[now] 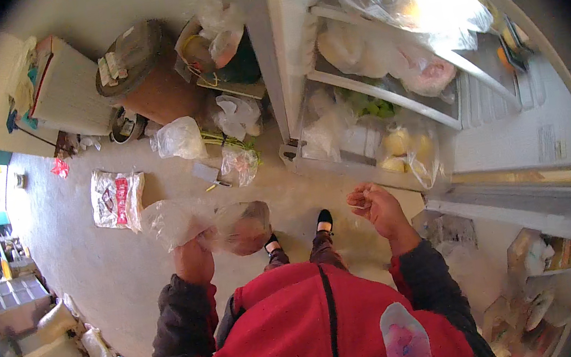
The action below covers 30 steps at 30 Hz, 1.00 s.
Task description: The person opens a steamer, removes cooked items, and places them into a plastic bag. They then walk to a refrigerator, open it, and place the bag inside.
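Note:
My left hand (193, 254) grips a clear plastic bag (174, 221); its bulging part with something brownish inside (245, 228) hangs to the right of the fist. My right hand (377, 206) is raised at the right, in front of the open refrigerator (384, 181). Its fingers are curled together; whether a small thing is between them cannot be told. In the refrigerator are bagged round yellow fruits (397, 143), green leaves (371, 103) in a bag and a bag with pinkish contents (426, 71).
On the floor lie a printed white sack (116, 198), a cleaver (206, 172), bagged green stalks (220, 139) and a white plastic bag (180, 139). A large lidded brown vat (152, 87) stands by the wall. The refrigerator door (525, 131) stands open at the right.

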### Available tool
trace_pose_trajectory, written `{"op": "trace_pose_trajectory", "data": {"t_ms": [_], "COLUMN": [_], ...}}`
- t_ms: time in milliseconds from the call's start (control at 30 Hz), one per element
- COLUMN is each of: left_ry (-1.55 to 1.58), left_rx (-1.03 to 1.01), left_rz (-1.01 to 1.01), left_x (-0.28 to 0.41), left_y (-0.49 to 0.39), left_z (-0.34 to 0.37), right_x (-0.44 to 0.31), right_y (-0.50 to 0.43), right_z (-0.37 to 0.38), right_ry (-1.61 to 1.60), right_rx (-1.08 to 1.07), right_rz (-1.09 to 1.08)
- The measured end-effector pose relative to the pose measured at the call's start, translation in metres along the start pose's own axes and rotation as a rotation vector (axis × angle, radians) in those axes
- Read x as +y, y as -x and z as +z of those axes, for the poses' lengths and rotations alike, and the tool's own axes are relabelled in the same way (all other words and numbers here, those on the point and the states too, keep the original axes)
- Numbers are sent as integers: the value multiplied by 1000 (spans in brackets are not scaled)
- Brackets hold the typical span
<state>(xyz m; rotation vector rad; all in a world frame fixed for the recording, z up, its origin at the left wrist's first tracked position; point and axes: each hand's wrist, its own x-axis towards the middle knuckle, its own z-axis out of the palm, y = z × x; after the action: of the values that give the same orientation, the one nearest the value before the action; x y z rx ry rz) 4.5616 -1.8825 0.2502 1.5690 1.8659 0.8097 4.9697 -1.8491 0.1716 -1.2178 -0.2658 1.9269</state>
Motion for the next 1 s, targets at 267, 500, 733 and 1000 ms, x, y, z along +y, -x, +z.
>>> {"op": "trace_pose_trajectory", "data": {"t_ms": [267, 500, 733, 1000], "left_ry": [12, -175, -107, 303], "left_rx": [-17, 60, 42, -2], "left_rz": [-103, 49, 15, -151], "left_x": [31, 43, 52, 66], "left_y": [8, 17, 13, 11], "left_z": [0, -3, 2, 2], "right_x": [-81, -98, -130, -122], "right_y": [-149, -167, -128, -90], "right_z": [39, -8, -23, 21], "right_ry": [2040, 2699, 2649, 2360], "right_rx": [296, 119, -37, -111], "right_rz": [-1286, -995, -823, -874]}}
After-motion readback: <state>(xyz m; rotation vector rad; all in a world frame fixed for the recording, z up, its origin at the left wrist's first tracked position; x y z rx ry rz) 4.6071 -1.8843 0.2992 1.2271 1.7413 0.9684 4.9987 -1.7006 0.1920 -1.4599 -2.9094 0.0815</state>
